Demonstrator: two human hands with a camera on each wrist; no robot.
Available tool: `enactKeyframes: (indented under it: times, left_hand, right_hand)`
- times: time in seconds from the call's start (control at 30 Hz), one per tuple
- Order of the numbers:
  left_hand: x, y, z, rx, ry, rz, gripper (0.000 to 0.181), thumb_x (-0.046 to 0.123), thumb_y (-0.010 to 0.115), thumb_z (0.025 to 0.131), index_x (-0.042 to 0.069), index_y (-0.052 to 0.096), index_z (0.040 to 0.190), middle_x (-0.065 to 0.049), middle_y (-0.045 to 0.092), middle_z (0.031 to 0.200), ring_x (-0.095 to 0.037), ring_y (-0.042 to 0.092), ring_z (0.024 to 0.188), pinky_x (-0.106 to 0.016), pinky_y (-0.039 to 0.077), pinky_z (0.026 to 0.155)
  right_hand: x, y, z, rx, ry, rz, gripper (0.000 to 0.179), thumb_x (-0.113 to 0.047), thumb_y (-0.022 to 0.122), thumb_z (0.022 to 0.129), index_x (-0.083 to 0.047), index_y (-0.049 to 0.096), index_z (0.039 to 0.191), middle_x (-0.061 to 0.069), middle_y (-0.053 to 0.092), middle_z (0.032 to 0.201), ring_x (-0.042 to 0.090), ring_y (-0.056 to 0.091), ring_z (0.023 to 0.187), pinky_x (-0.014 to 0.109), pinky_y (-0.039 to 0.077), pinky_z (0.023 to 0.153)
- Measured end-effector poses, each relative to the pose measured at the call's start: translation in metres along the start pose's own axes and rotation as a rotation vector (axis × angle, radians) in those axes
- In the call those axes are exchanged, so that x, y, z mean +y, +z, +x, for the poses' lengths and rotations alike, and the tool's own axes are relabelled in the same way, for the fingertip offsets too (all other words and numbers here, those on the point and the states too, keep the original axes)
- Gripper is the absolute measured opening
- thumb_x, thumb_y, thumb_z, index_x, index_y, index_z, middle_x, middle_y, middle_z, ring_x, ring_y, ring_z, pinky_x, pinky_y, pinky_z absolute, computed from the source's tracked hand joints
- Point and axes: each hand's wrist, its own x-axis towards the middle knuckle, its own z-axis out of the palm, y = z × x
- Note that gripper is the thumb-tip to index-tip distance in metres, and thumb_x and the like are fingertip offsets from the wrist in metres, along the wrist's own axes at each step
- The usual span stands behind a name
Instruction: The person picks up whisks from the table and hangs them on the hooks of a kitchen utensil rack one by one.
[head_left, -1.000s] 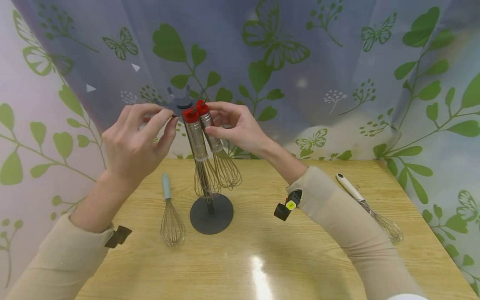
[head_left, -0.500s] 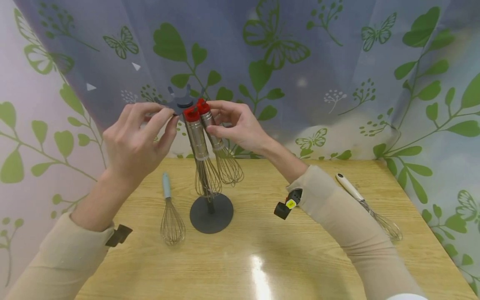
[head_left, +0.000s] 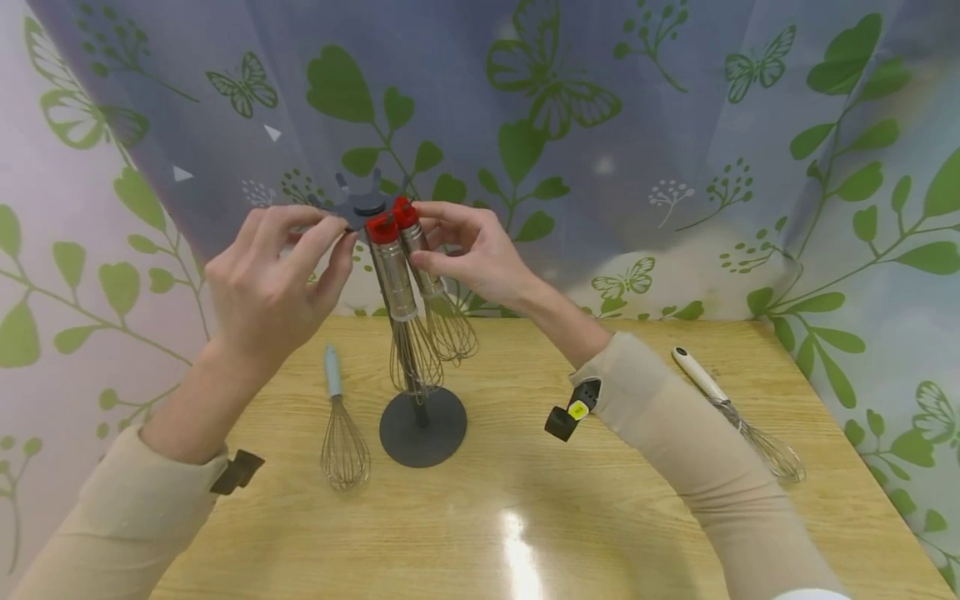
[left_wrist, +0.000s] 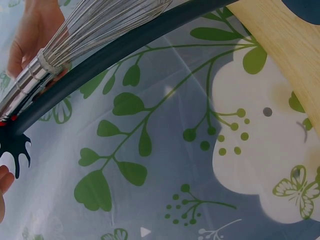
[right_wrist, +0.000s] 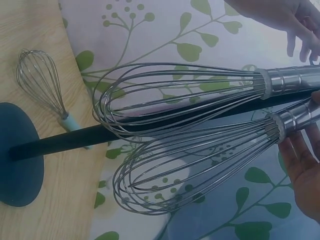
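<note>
A dark hook stand (head_left: 423,429) stands on the table, its ring of hooks (head_left: 370,202) at the top. From a front hook hangs a steel whisk (head_left: 396,279) with a red end cap. Beside it, my right hand (head_left: 480,254) pinches the metal handle of a second red-capped whisk (head_left: 432,285), its cap close to the hooks. Both wire heads point down. My left hand (head_left: 266,275) pinches the tip of a hook on the stand's left side. In the right wrist view the held whisk (right_wrist: 272,127) lies alongside the hanging whisk (right_wrist: 280,82) and the pole (right_wrist: 70,142).
A whisk with a light blue handle (head_left: 333,371) lies on the wooden table (head_left: 562,517) left of the stand's base. Far to the right lies a whisk with a white handle (head_left: 701,372). A patterned curtain (head_left: 645,125) hangs close behind the stand.
The wire head of the whisk in my right hand swings slightly right, then back left. My left hand stays on the hook, and the other whisks keep their places.
</note>
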Motion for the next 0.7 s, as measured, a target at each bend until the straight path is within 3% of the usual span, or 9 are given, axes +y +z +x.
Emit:
enactKeyframes:
  times: [0.2,0.7]
  left_hand:
    - [0.002,-0.0012,0.0001,0.002,-0.001,0.005,0.007,0.008,0.076,0.088,0.005,0.076,0.095,-0.018,0.073,0.091,-0.04,0.065,0.073,-0.052,0.051,0.054]
    - [0.0063,-0.0057,0.0018,-0.019,0.007,0.017,0.008,0.009,0.076,0.089,0.005,0.076,0.095,-0.017,0.073,0.092,-0.039,0.066,0.074,-0.052,0.052,0.055]
  right_hand:
    - [0.0005,0.004,-0.0018,0.016,-0.022,0.022,0.053,0.011,0.067,0.093,0.011,0.055,0.144,0.025,0.071,0.118,0.012,0.069,0.088,0.028,0.057,0.076]
    - [-0.0008,0.0037,-0.0074,0.03,-0.078,-0.007,0.047,0.01,0.07,0.091,0.012,0.06,0.138,0.033,0.07,0.121,0.015,0.072,0.087,0.033,0.061,0.082]
